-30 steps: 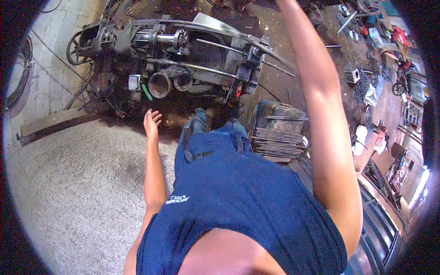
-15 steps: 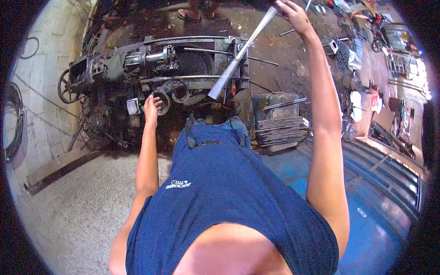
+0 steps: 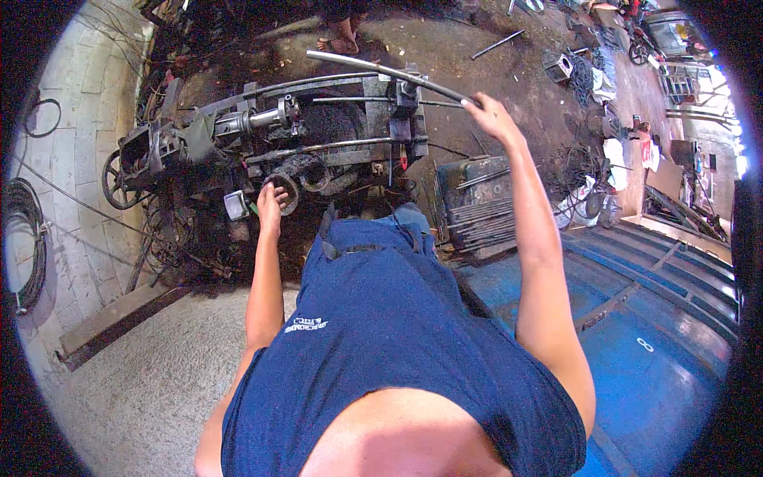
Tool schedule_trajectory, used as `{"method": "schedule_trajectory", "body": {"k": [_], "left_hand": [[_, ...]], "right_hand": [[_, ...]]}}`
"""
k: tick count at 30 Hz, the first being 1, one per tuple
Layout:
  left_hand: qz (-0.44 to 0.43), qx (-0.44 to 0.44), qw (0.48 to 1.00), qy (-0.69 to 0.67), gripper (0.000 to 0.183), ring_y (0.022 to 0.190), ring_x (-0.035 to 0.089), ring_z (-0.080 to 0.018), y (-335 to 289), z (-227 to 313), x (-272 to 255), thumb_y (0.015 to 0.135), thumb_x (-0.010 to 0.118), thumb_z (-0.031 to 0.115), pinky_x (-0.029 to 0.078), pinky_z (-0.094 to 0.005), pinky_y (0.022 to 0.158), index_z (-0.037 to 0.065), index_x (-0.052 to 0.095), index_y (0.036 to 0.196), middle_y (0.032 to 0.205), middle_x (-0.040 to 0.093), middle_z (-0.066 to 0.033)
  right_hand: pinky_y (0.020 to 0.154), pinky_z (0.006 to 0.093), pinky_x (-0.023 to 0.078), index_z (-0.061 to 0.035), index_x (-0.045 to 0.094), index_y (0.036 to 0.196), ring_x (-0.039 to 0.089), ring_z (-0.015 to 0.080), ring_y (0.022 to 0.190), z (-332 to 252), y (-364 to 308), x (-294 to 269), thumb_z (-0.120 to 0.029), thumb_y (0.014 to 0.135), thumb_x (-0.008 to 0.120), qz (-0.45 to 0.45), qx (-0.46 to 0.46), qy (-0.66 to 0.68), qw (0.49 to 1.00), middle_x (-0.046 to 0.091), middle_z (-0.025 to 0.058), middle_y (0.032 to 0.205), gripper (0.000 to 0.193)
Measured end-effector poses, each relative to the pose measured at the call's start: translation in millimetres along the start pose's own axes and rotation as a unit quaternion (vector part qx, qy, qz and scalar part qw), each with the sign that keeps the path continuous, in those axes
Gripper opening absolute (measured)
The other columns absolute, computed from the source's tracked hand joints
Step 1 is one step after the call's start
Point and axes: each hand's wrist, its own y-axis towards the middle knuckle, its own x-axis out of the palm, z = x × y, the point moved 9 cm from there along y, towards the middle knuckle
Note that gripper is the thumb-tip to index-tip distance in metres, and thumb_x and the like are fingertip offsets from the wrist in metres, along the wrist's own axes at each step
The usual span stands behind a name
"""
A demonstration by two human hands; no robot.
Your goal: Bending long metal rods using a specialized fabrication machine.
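Note:
My right hand [image 3: 494, 119] is closed around one end of a long grey metal rod [image 3: 373, 68]. The rod slants up to the left from it, over the far right part of a greasy, lathe-like machine [image 3: 334, 147]. Whether it touches the machine I cannot tell. On the near side of the machine, my left hand [image 3: 271, 207] has its fingers apart and appears to hold nothing. It is beside a dark hollow cylinder [image 3: 288, 193], overlapping its rim; contact is unclear. Left of that hand is a small white-faced box [image 3: 236, 206].
A handwheel [image 3: 111, 179] sits at the machine's left end. Right of me, a bundle of thin rods [image 3: 485, 222] lies by a blue metal surface [image 3: 636, 350]. Another person's foot [image 3: 340, 44] shows at the far side. A loose rod [image 3: 497, 44] lies on the floor.
My right hand has come nearer and slightly left. The rod has swung from pointing toward me to lying crosswise above the machine's far side. My left hand has barely moved.

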Motion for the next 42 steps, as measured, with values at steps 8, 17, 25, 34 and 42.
{"method": "schedule_trajectory", "body": {"k": [8, 17, 25, 34, 42], "left_hand": [[-0.016, 0.171, 0.966, 0.192, 0.045, 0.1, 0.061, -0.0188, -9.5, 68.1, 20.9, 0.097, 0.048, 0.031, 0.047, -0.029, 0.083, -0.002, 0.05, 0.128, 0.112, 0.063, -0.0126], [-0.059, 0.584, 0.744, 0.317, 0.03, 0.1, 0.06, -0.0328, -37.5, 328.2, 203.5, 0.09, 0.057, 0.02, 0.046, -0.0372, 0.088, 0.002, 0.06, 0.115, 0.108, 0.062, -0.0175], [-0.086, 0.631, 0.412, 0.652, 0.026, 0.054, 0.062, -0.0346, 59.4, 294.2, 304.4, 0.093, 0.049, 0.033, 0.05, -0.0438, 0.047, 0.012, 0.064, 0.096, 0.063, 0.063, -0.0123], [-0.067, 0.587, 0.467, 0.657, 0.05, 0.063, 0.063, -0.0372, 77.1, 285.7, 310.8, 0.095, 0.039, 0.039, 0.051, -0.0464, 0.059, 0.005, 0.063, 0.068, 0.066, 0.063, -0.0194], [-0.073, 0.523, 0.585, 0.616, 0.066, 0.075, 0.063, -0.0415, 97.2, 285.6, 315.4, 0.095, 0.031, 0.049, 0.05, -0.047, 0.071, 0.0, 0.067, 0.069, 0.074, 0.063, -0.0259]], "right_hand": [[0.089, 0.0506, 0.04, -0.0048, 0.062, 0.112, 0.059, 0.0351, 0.104, -32.1, -21.0, 9.2, -0.057, 0.09, 0.042, 0.185, 0.011, -0.136, 0.973, 0.064, 0.0165, 0.11, 0.06], [0.089, 0.0387, 0.046, -0.0044, 0.066, 0.111, 0.061, 0.0361, 0.102, 59.1, -4.3, 5.8, -0.056, 0.088, 0.047, 0.169, 0.097, 0.065, 0.979, 0.066, 0.0201, 0.104, 0.06], [0.087, 0.0461, 0.046, -0.0024, 0.056, 0.099, 0.063, 0.0221, 0.079, 107.6, -10.6, 65.1, -0.021, 0.093, 0.054, 0.37, 0.175, 0.748, 0.522, 0.056, 0.0071, 0.075, 0.02], [0.072, 0.0411, 0.039, -0.01, 0.042, 0.067, 0.033, 0.0174, 0.056, 80.9, 5.6, 55.9, -0.044, 0.099, 0.035, 0.181, -0.088, 0.951, 0.233, 0.028, 0.0018, 0.053, 0.047], [0.069, 0.0392, 0.043, -0.0108, 0.048, 0.065, 0.043, 0.0176, 0.055, 84.3, -9.9, 48.3, -0.027, 0.093, 0.048, 0.256, -0.164, 0.914, 0.269, 0.04, 0.0012, 0.057, 0.033]]}}
